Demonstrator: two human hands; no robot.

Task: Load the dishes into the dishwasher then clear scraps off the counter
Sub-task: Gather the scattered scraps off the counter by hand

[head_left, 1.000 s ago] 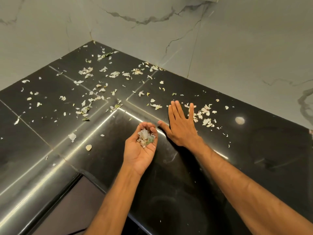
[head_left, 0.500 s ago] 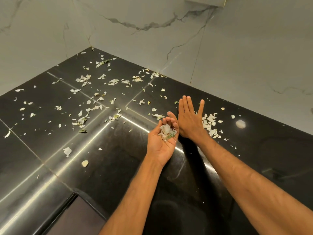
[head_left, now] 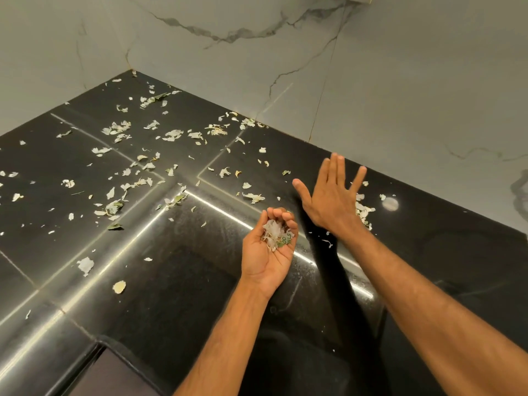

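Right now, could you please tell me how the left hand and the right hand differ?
The left hand faces palm up; the right hand faces palm down. The left hand curls its fingers round gathered scraps, while the right hand holds nothing, its fingers straight and spread. Both are bare, above the black counter.

I take this for a home kitchen. I am looking down on a polished black stone counter point(head_left: 200, 281) that runs into a far corner. Pale marble-look wall tiles point(head_left: 400, 81) with grey veins back it. Thin, pale, peel-like scraps point(head_left: 173, 135) lie strewn across its far left part.
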